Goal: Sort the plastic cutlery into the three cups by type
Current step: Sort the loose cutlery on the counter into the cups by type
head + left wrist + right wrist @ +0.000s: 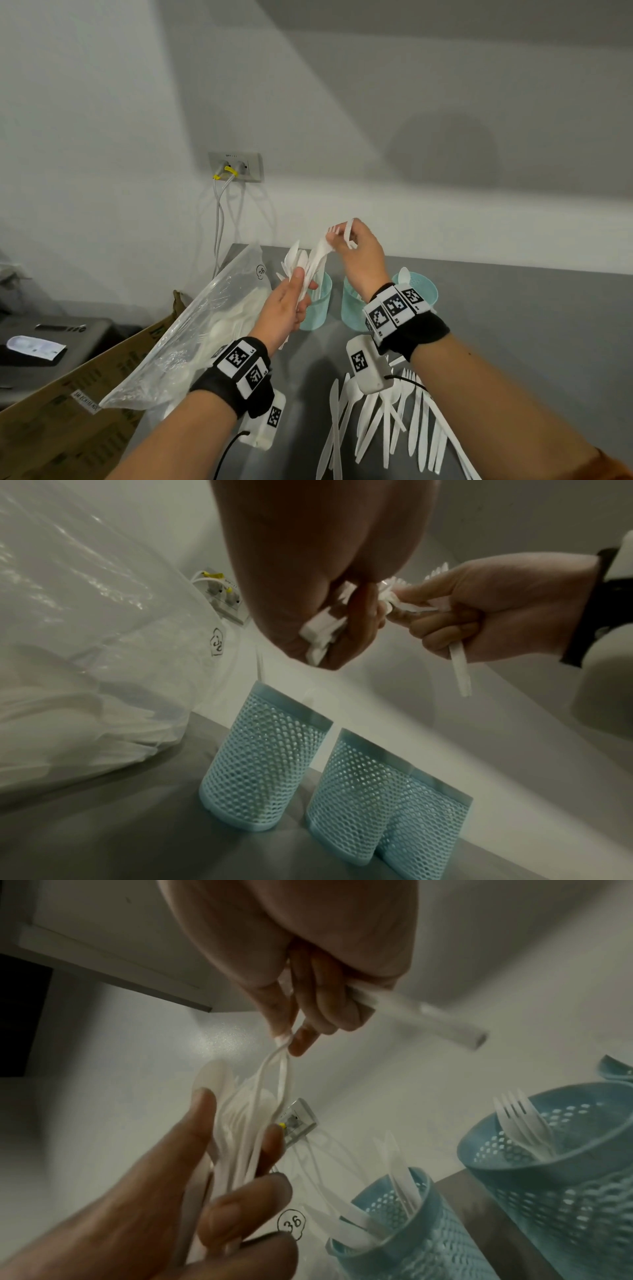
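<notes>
My left hand (pixel 298 294) grips a bundle of white plastic cutlery (pixel 303 262) upright above the left teal mesh cup (pixel 318 305). My right hand (pixel 339 241), raised above the middle cup (pixel 351 313), holds a fork (pixel 460 669) in its curled fingers while thumb and forefinger pinch the top of one piece in the bundle (pixel 281 1064). The right cup (pixel 423 291) shows a spoon. In the right wrist view, knives stand in one cup (pixel 411 1240) and forks in another cup (pixel 575 1172). The bundle hides which type the pinched piece is.
Several loose knives, forks and spoons (pixel 387 418) lie on the grey table (pixel 513 325) below my right forearm. A clear plastic bag (pixel 212 325) with more cutlery lies left of the cups. A cardboard box (pixel 68 421) stands beyond the table's left edge. A wall socket (pixel 236 167) with cables is behind.
</notes>
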Demonstrator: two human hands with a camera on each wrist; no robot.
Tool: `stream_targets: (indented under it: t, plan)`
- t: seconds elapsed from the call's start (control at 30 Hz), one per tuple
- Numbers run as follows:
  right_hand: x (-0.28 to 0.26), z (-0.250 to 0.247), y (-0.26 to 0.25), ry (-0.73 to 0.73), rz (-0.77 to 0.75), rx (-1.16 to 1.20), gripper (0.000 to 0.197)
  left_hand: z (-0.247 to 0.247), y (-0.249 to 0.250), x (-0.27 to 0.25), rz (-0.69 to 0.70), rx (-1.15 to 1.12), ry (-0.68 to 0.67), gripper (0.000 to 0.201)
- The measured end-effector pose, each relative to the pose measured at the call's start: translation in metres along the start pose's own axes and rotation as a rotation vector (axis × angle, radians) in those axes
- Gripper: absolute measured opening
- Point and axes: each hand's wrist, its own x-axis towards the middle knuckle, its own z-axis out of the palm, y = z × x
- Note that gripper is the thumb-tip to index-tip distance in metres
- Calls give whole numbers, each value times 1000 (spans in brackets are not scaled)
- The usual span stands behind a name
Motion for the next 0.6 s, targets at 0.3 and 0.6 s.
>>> stream_targets:
  t: [0.3,0.6]
  plan:
    - [8,-22,-26,123,-11,194,13,-2,-3,2,16,16,14,57]
    - [-17,-10,2,-204,204,11,23,7,1,5,5,-27,-8,60]
